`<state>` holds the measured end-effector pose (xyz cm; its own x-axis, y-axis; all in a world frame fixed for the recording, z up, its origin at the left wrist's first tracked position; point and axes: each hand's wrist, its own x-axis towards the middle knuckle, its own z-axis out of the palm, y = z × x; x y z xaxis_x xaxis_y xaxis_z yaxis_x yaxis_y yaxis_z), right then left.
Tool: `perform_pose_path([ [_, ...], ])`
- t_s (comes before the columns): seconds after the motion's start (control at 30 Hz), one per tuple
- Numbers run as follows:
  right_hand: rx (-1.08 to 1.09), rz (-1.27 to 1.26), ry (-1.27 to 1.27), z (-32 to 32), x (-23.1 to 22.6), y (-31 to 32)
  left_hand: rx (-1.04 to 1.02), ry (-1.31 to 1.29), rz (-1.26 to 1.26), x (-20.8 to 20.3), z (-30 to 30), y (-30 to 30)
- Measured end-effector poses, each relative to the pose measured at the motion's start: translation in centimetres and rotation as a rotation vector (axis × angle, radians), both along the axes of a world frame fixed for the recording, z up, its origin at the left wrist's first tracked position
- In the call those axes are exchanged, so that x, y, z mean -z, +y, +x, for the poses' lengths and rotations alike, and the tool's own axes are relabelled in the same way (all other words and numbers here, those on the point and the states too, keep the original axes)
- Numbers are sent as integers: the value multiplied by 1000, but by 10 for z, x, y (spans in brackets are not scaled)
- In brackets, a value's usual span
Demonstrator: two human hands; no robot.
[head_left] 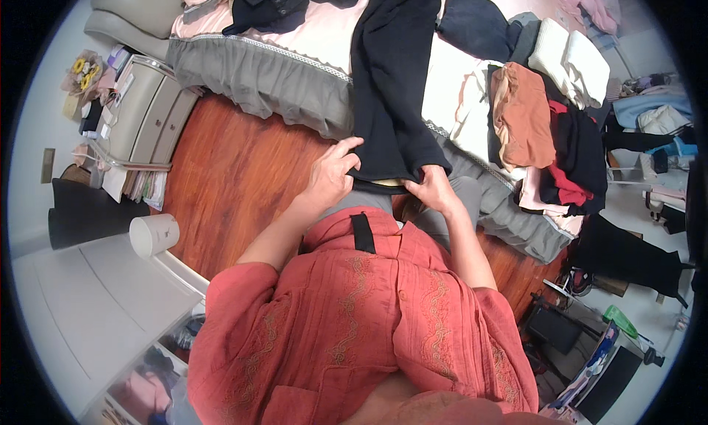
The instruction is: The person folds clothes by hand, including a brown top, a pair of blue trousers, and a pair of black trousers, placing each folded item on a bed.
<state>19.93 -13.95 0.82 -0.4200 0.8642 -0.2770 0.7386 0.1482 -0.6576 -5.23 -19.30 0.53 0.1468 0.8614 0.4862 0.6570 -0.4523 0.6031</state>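
A pair of black trousers (394, 85) hangs off the bed's edge toward me, its near end between my two hands. A pale inside shows at the opening of that end. My left hand (330, 175) pinches the left side of the opening, its index finger stretched out over the cloth. At the right corner, my right hand (436, 190) grips the edge with the thumb on top. Where the far end of the trousers lies on the bed is cut off by the frame's top.
The bed (324, 37) has a grey ruffled skirt. On its right lie a brown folded garment (522, 115), white folded clothes (571, 63) and a dark garment (476, 23). Left of me stand a drawer cabinet (151, 115) and a white bin (156, 235) by a white surface.
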Motion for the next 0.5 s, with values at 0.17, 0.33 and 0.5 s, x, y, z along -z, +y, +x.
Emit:
perform_pose_path([
  [0.17, -27, -311, 170, 4, 1, 21, 215, 14, -350, 9, -5, 1],
  [0.33, 3, -334, 269, -6, 12, 32, 212, 74, -372, 16, -6, -2],
  [0.5, 396, 526, 141, 10, -38, 103, 204, 91, -382, 28, -13, -5],
])
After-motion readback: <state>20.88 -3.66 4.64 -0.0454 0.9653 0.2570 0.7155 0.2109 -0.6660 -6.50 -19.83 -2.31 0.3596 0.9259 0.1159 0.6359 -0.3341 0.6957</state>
